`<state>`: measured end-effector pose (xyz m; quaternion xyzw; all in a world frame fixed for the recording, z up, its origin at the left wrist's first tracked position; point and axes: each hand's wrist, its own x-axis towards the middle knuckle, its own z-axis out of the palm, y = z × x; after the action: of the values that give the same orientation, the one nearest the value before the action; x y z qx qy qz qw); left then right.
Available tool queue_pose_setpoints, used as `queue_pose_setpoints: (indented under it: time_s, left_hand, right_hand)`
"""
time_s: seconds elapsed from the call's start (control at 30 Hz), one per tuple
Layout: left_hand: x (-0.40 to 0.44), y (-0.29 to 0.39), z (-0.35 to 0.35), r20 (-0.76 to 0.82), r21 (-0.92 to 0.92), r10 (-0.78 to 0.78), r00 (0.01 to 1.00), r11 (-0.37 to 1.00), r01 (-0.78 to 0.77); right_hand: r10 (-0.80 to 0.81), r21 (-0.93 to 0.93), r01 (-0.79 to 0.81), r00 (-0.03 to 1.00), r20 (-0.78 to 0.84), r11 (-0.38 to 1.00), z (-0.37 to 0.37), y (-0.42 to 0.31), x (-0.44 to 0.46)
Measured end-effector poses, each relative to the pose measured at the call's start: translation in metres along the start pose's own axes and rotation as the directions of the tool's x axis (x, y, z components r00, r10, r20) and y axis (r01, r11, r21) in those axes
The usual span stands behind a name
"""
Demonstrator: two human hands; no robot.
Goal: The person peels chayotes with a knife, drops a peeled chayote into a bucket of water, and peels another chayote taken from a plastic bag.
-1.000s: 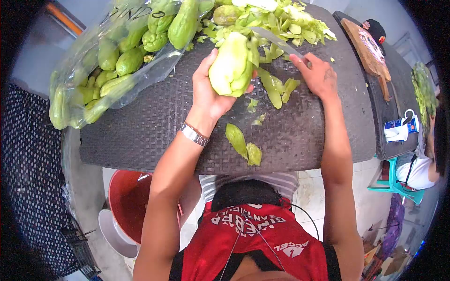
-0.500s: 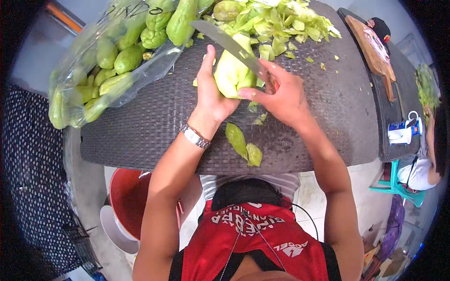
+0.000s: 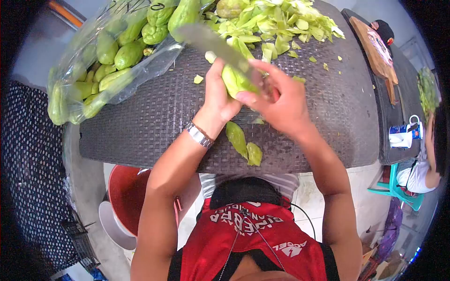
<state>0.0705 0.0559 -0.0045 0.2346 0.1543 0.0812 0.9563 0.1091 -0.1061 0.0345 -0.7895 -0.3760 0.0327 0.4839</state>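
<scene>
My left hand (image 3: 219,96), a metal watch on its wrist, is wrapped round a pale green chayote (image 3: 235,81) above the dark woven table (image 3: 154,126). My right hand (image 3: 279,96) is closed on a knife (image 3: 216,47), whose blurred blade crosses over the chayote and points up and left. The handle is mostly hidden by my fingers. Green peelings (image 3: 281,23) are heaped just beyond my hands. Two larger peel pieces (image 3: 236,136) lie near the table's front edge.
A clear plastic bag (image 3: 136,82) of whole chayotes lies at the left. Below the table stand a red bucket (image 3: 126,196) and a white basin (image 3: 112,229). On the right are a wooden board (image 3: 375,54), a mug (image 3: 403,136) and another person's arm (image 3: 430,145).
My right hand has come in from the right with the knife, and the blade now lies across the chayote. The chayote has tilted, and more scraps lie on the table.
</scene>
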Motion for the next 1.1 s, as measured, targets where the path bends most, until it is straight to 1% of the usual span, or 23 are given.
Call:
queue_pose_setpoints:
  time_s: [0.03, 0.1, 0.2, 0.27, 0.33, 0.37, 0.4, 0.47, 0.5, 0.57, 0.67, 0.77, 0.87, 0.97, 1.1]
  left_hand:
    - [0.000, -0.001, 0.005, 0.077, -0.027, 0.026, 0.997, 0.999, -0.024]
    - [-0.005, 0.007, 0.009, 0.139, -0.022, -0.031, 0.990, 0.999, 0.035]
    - [0.000, 0.018, -0.002, 0.270, 0.027, -0.086, 0.959, 0.996, 0.082]
    - [0.001, 0.024, -0.007, 0.348, 0.046, -0.127, 0.929, 0.992, 0.118]
    - [0.002, 0.021, -0.005, 0.203, 0.008, -0.044, 0.978, 0.999, 0.043]
    - [0.003, 0.017, -0.005, 0.123, -0.010, -0.002, 0.992, 1.000, 0.004]
    - [0.002, 0.016, 0.001, 0.085, -0.022, 0.039, 0.996, 0.999, -0.037]
    - [0.004, 0.019, -0.005, 0.125, 0.046, 0.015, 0.992, 0.999, -0.021]
    - [0.006, 0.019, -0.007, 0.121, 0.043, 0.023, 0.992, 0.999, -0.028]
    - [0.008, 0.018, -0.008, 0.118, 0.038, 0.039, 0.992, 0.998, -0.044]
    - [0.003, 0.018, -0.002, 0.141, -0.002, 0.005, 0.990, 1.000, -0.004]
    - [0.002, 0.017, -0.003, 0.133, 0.004, 0.026, 0.991, 1.000, -0.027]
    - [0.003, 0.017, -0.005, 0.154, -0.030, -0.018, 0.988, 0.999, 0.023]
    - [0.001, 0.018, -0.003, 0.190, -0.035, -0.014, 0.982, 0.999, 0.021]
    - [-0.001, 0.015, -0.001, 0.145, 0.006, 0.011, 0.989, 1.000, -0.012]
  right_hand:
    - [0.034, 0.065, -0.031, 0.998, -0.043, 0.997, -0.004, 0.005, 0.002]
    - [0.106, 0.194, -0.082, 0.988, -0.115, 0.977, -0.017, 0.024, 0.013]
    - [0.094, 0.142, -0.064, 0.972, -0.214, 0.988, -0.035, 0.043, 0.022]
    - [-0.038, -0.059, 0.028, 0.984, -0.173, 0.998, -0.036, 0.044, 0.021]
    - [-0.168, -0.277, 0.139, 0.982, -0.083, 0.951, -0.031, 0.034, 0.014]
    - [-0.171, -0.353, 0.152, 0.985, -0.024, 0.923, -0.024, 0.025, 0.011]
    - [-0.203, -0.386, 0.191, 0.979, 0.011, 0.902, -0.018, 0.020, 0.008]
    - [-0.260, -0.447, 0.270, 0.962, 0.085, 0.853, -0.008, 0.014, 0.003]
    - [-0.290, -0.471, 0.292, 0.954, 0.077, 0.832, -0.003, 0.016, 0.003]
    - [-0.286, -0.489, 0.288, 0.955, 0.079, 0.823, 0.001, 0.018, 0.004]
    - [-0.282, -0.503, 0.278, 0.957, 0.069, 0.818, 0.002, 0.020, 0.004]
    - [-0.291, -0.517, 0.285, 0.954, 0.070, 0.807, 0.002, 0.022, 0.006]
    - [-0.293, -0.530, 0.286, 0.953, 0.073, 0.799, 0.000, 0.025, 0.006]
    - [-0.299, -0.535, 0.295, 0.951, 0.083, 0.792, -0.002, 0.021, 0.006]
    - [-0.347, -0.558, 0.335, 0.934, 0.088, 0.760, 0.002, 0.021, 0.005]
